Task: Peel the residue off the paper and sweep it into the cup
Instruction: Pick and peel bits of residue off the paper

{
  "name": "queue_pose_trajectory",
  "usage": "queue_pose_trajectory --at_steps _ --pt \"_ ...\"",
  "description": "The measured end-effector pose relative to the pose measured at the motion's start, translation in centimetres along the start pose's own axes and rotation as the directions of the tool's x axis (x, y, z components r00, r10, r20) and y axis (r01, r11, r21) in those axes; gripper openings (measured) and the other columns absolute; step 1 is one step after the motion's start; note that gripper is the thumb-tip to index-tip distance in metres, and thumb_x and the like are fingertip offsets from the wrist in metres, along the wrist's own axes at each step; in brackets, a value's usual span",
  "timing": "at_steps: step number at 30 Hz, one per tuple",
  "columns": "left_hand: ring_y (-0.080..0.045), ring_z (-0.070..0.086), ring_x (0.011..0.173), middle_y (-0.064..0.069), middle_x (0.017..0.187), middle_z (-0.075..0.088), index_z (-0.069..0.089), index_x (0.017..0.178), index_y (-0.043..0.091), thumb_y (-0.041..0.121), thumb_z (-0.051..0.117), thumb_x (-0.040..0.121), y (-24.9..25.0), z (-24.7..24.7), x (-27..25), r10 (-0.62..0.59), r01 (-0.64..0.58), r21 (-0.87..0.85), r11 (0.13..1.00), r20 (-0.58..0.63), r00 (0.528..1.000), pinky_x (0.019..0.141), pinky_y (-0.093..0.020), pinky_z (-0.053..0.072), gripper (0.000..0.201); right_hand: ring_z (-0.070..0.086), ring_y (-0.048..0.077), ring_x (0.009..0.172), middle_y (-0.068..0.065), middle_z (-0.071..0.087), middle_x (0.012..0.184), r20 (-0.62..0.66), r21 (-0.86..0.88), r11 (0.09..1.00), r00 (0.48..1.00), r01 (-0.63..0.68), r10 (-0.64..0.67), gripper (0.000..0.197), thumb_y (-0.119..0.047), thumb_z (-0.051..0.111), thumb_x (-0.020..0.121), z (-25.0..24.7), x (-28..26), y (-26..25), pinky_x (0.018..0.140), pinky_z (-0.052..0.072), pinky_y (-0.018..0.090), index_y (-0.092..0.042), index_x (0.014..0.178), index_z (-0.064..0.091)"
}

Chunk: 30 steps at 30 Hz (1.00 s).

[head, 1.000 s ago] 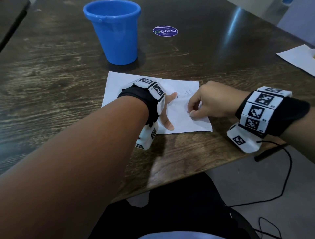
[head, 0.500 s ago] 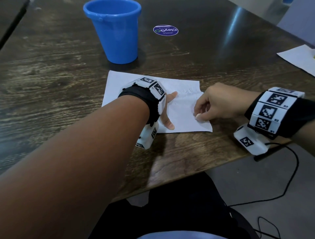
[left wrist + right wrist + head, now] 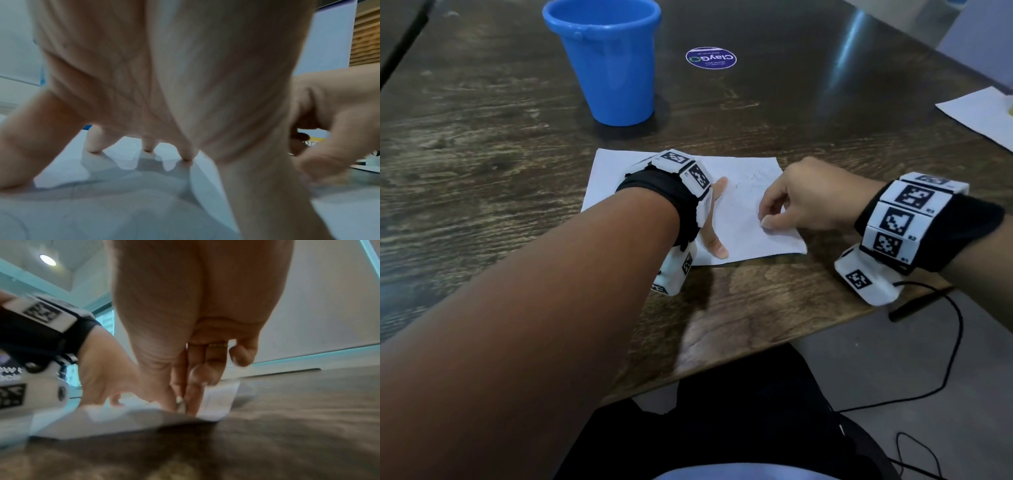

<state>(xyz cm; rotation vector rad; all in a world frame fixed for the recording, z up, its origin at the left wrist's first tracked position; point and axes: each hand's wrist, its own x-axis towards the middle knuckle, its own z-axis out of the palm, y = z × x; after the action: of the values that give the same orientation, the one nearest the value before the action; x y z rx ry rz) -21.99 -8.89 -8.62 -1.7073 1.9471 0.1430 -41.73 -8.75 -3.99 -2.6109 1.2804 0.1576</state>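
A white sheet of paper lies flat on the dark wooden table, with faint grey residue marks near its far right corner. My left hand presses the sheet down with spread, straight fingers; the wristband hides most of it in the head view. My right hand is curled over the paper's right part. Its thumb and forefinger meet on the sheet and pinch a small grey bit of residue. The blue cup stands upright beyond the paper, to the far left.
A round purple sticker lies flat to the right of the cup. Another white sheet lies at the table's right edge. The table's near edge runs just below my wrists, with a black cable hanging past it.
My right hand slid a little to the right across the paper and has come back left, fingertips still down on the sheet. The left hand and the paper have stayed put.
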Motion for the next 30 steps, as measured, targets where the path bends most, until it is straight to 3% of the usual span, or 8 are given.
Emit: queue_pose_trajectory --at_steps 5,7,10,14,16,19,22,30 --pt "-0.043 0.026 0.146 -0.010 0.168 0.004 -0.026 0.149 0.046 0.100 0.066 0.017 0.2 0.3 -0.4 -0.015 0.015 -0.016 1.000 -0.001 1.000 0.111 -0.058 0.029 0.170 0.062 0.012 0.075 -0.015 0.068 0.073 -0.082 -0.136 0.990 0.997 -0.025 0.014 0.006 -0.036 0.070 0.082 0.1 0.8 -0.1 0.071 0.054 0.033 -0.034 0.082 0.075" --pt "-0.043 0.025 0.147 -0.011 0.168 0.005 -0.023 0.152 0.043 0.099 0.067 0.018 0.1 -0.1 -0.9 -0.012 0.012 -0.032 0.999 -0.004 1.000 0.112 -0.058 0.030 0.171 0.062 0.007 0.071 -0.015 0.070 0.071 -0.010 -0.132 0.991 1.000 0.028 -0.030 0.005 -0.034 0.072 0.080 0.1 0.4 -0.1 0.072 0.055 0.032 -0.032 0.081 0.076" --pt "-0.042 0.024 0.147 -0.011 0.168 0.010 -0.014 0.157 0.039 0.092 0.074 0.035 0.0 -0.5 -1.4 0.007 -0.007 -0.121 0.993 0.004 1.000 0.112 -0.058 0.031 0.159 0.062 -0.004 0.069 -0.024 0.068 0.065 0.170 -0.062 0.997 0.985 0.046 -0.035 0.003 -0.032 0.080 0.077 -0.8 -0.7 -0.1 0.065 0.049 0.016 -0.030 0.080 0.078" --pt "-0.041 0.020 0.149 -0.012 0.168 0.006 -0.014 0.158 0.038 0.088 0.076 0.041 0.2 -0.4 -1.4 0.012 -0.014 -0.130 0.991 -0.020 1.000 0.114 -0.058 0.028 0.156 0.065 -0.002 0.070 -0.025 0.070 0.069 0.315 -0.095 0.995 0.949 0.031 0.000 0.005 -0.035 0.082 0.077 -1.7 -1.2 -0.3 0.071 0.057 0.028 -0.032 0.080 0.079" --pt "-0.041 0.020 0.149 -0.012 0.168 0.006 -0.015 0.158 0.037 0.088 0.076 0.041 0.2 -0.3 -1.3 0.010 -0.011 -0.134 0.991 -0.010 1.000 0.114 -0.058 0.028 0.157 0.066 0.002 0.070 -0.018 0.071 0.069 0.206 -0.105 0.994 0.978 0.007 0.015 0.003 -0.034 0.079 0.079 -2.1 -0.7 -0.4 0.072 0.057 0.030 -0.031 0.080 0.078" --pt "-0.041 0.036 0.141 -0.012 0.165 0.019 -0.014 0.156 0.042 0.100 0.066 0.014 0.1 -0.5 -1.1 -0.008 0.006 -0.058 0.998 -0.034 0.999 0.107 -0.054 0.038 0.173 0.065 0.011 0.079 -0.015 0.072 0.079 -0.026 -0.108 0.994 0.999 -0.026 0.023 0.007 -0.034 0.073 0.084 -2.1 0.4 -0.8 0.077 0.057 0.035 -0.032 0.088 0.078" --pt "-0.041 0.027 0.146 -0.009 0.167 0.010 -0.016 0.156 0.042 0.096 0.071 0.024 0.0 -0.4 -1.0 0.010 -0.011 -0.092 0.996 -0.005 1.000 0.111 -0.055 0.033 0.167 0.064 0.019 0.089 -0.011 0.073 0.096 -0.047 -0.173 0.984 0.998 -0.047 0.040 0.013 -0.033 0.067 0.090 -1.0 1.3 -0.8 0.079 0.055 0.037 -0.034 0.099 0.077" --pt "-0.040 0.010 0.152 -0.007 0.169 -0.006 -0.020 0.156 0.038 0.081 0.081 0.048 0.1 -0.2 -1.5 0.028 -0.019 -0.242 0.970 0.036 0.999 0.115 -0.060 0.023 0.154 0.064 -0.003 0.076 -0.024 0.072 0.080 0.316 -0.172 0.982 0.949 0.081 -0.023 0.009 -0.035 0.078 0.082 -1.6 -0.7 -0.6 0.076 0.056 0.030 -0.034 0.091 0.079"
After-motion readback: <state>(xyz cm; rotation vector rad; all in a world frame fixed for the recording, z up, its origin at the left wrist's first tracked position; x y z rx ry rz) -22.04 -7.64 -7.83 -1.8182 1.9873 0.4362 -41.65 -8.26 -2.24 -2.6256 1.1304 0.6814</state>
